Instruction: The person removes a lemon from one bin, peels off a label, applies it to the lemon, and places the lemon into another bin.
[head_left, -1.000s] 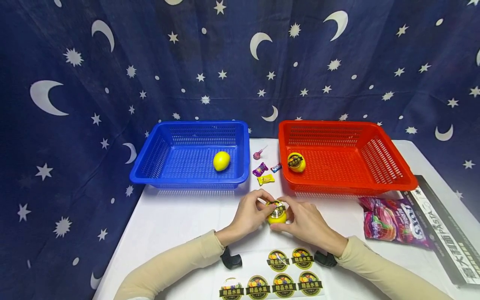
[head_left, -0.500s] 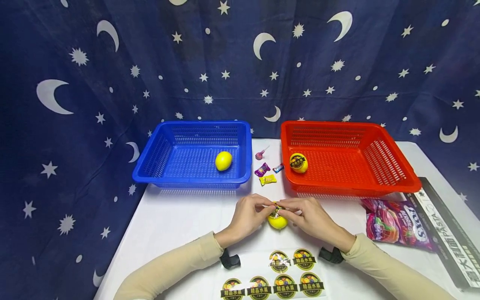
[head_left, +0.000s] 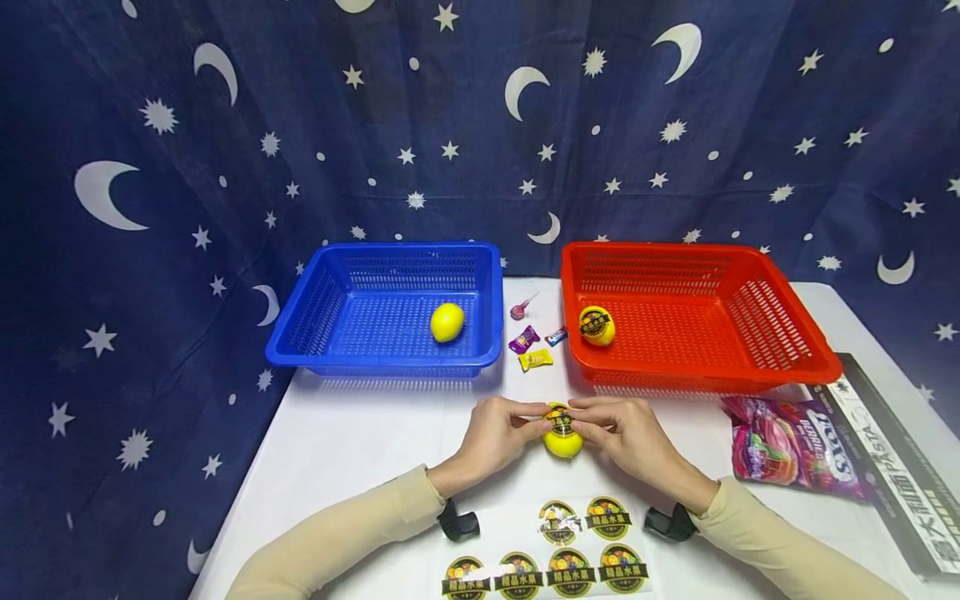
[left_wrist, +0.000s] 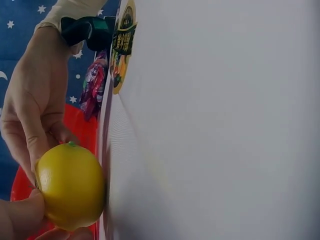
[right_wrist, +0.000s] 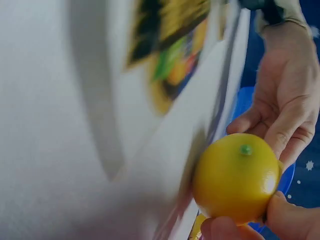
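A yellow lemon (head_left: 563,447) with a green stem tip (left_wrist: 71,143) is between both hands at the table's middle. On its upper side lies a round black-and-gold fruit sticker (head_left: 560,421) with a black banner. My left hand (head_left: 491,437) grips the lemon from the left, thumb at the sticker's edge. From the other side my right hand (head_left: 637,437) grips it, thumb on the sticker's right edge. In the left wrist view the lemon hides some of the fingertips. A clear sheet with several such stickers (head_left: 572,572) lies in front of the hands.
Behind the hands stand a blue basket (head_left: 300,358) holding a plain lemon (head_left: 447,322) and a red basket (head_left: 705,375) holding a stickered lemon (head_left: 597,326). Small candies (head_left: 536,360) and a lollipop (head_left: 519,311) lie between them. At right are a purple candy bag (head_left: 798,446) and a long pasta box (head_left: 892,467).
The fingers first closed in over the sticker, then spread toward its sides, so more of it shows now. The lemon has shifted slightly to the right.
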